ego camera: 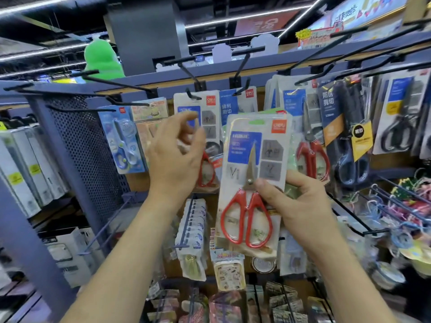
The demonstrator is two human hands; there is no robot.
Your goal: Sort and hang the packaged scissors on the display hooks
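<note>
My right hand [296,203] grips a stack of packaged scissors by its right edge; the front pack [251,164] shows red-handled scissors on a white card with a blue label, thumb on the front. My left hand [177,155] hovers with loosely curled fingers, holding nothing, in front of a matching red-handled pack [200,113] hanging on a black hook [193,95]. To its right another hook [242,90] carries a blue-and-white pack [229,103]. Blue child scissors [123,141] hang at the left.
Red-handled scissors [312,150] and dark-handled scissors [349,148] hang on hooks at the right. Bare black hooks [116,83] stick out along the top rail. A perforated blue panel [88,150] stands left. Small packaged goods [193,236] hang on lower hooks.
</note>
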